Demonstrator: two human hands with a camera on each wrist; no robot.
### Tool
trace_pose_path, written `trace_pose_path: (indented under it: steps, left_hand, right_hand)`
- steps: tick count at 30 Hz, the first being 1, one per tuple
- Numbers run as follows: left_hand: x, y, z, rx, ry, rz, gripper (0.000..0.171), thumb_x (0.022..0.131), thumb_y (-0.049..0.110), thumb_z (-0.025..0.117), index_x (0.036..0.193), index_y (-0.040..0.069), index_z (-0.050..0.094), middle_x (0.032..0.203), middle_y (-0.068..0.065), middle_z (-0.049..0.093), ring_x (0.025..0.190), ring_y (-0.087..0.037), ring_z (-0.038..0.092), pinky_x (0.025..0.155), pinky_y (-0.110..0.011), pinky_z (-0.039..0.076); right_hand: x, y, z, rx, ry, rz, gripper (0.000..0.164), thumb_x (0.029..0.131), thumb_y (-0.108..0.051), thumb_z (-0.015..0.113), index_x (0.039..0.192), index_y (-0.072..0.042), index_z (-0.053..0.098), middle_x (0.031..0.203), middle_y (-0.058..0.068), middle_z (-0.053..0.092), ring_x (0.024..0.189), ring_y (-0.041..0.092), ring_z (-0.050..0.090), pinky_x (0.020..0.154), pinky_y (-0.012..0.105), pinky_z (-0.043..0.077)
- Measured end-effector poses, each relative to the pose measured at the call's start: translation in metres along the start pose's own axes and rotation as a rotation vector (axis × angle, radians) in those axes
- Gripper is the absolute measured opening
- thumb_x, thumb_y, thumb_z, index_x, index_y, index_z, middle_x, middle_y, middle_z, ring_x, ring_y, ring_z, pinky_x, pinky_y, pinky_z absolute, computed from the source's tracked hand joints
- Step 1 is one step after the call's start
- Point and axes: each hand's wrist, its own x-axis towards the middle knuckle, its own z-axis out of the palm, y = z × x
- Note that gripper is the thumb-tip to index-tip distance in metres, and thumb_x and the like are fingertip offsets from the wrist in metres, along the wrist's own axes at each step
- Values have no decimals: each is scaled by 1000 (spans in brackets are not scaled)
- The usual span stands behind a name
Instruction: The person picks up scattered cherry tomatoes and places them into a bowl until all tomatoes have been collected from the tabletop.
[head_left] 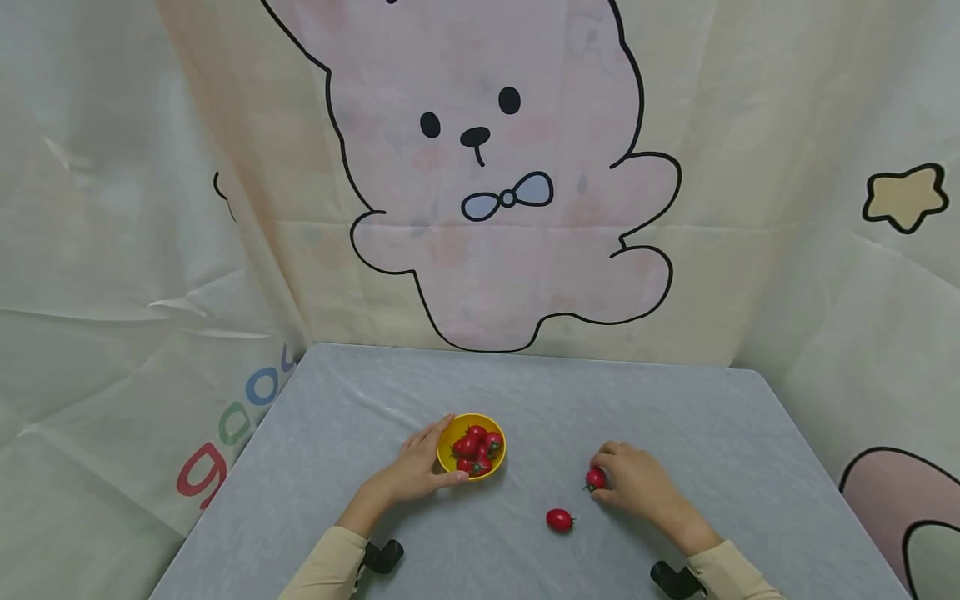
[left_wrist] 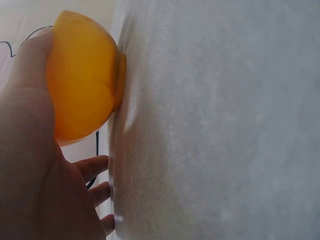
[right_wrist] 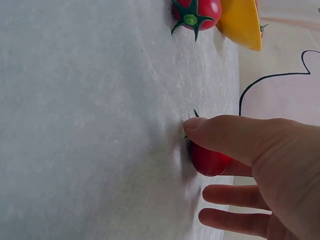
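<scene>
A yellow bowl point(head_left: 444, 467) stands on the table with several cherry tomatoes point(head_left: 469, 447) inside. My left hand point(head_left: 411, 468) holds the bowl from its left side, thumb on the near side and index finger at the far rim. In the left wrist view the other fingers spread beneath the bowl's side, close to the cloth. Over to the right, my right hand point(head_left: 637, 482) pinches a red cherry tomato point(right_wrist: 210, 159) between thumb and index finger, low at the tabletop. Another cherry tomato point(head_left: 558, 521) with a green stem lies loose, nearer the front.
Grey-blue cloth covers the table point(head_left: 360, 383). A curtain with a cartoon bear point(head_left: 487, 267) hangs behind the table's back edge, and pale printed sheets close off both sides. Each wrist wears a black camera mount point(head_left: 384, 557).
</scene>
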Motion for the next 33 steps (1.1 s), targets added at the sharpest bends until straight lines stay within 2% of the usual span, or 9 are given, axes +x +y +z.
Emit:
trace_pose_path:
  steps: [10,18,33]
  left_hand:
    - [-1,0,-1,5,-3,-3,106,81,67,67,160,22,13,163,-10,29,149,-37,27,121,-63,17]
    - [0,0,-1,7,5,-1,106,81,65,68,160,20,13,162,-12,29,148,-38,28,120,-64,18]
    - [1,-1,0,12,2,-3,106,81,67,66,160,21,13,163,-11,29,148,-39,28,120,-64,18]
  right_hand:
    - [7,-6,-7,6,-32,-3,36,70,-31,88,98,-13,74,100,1,67,87,17,62,75,39,55]
    - [19,-16,-16,-9,-24,-89,35,73,-30,86,101,-14,74,99,-1,67,83,12,59,72,33,54]
    - [49,-51,-31,-54,-56,-162,34,75,-33,85,103,-17,74,101,1,68,87,16,62,78,37,57]
